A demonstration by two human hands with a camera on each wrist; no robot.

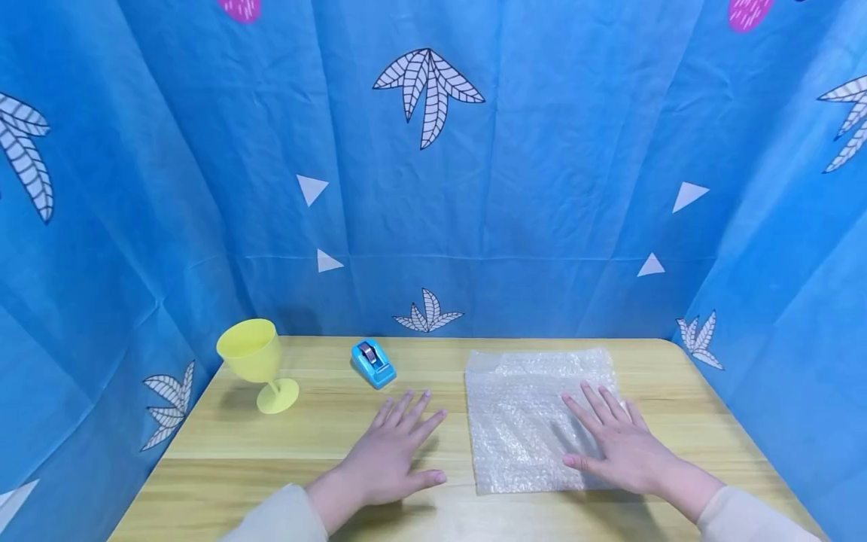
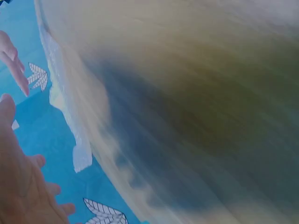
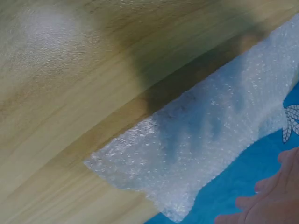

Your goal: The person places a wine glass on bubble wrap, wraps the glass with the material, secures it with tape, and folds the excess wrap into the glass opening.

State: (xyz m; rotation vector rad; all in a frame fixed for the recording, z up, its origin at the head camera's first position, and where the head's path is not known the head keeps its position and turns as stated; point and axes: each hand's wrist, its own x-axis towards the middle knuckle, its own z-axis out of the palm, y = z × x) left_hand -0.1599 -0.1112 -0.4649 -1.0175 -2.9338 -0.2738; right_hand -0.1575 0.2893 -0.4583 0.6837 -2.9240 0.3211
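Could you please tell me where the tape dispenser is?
In the head view, the tape dispenser sits left of centre, far back on the table, between the yellow goblet and bubble wrap.

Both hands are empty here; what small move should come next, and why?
Probably lower the right hand onto the bubble wrap: that hand hovers above it, holding nothing, its shadow falling there, while the left hand is over the wooden table.
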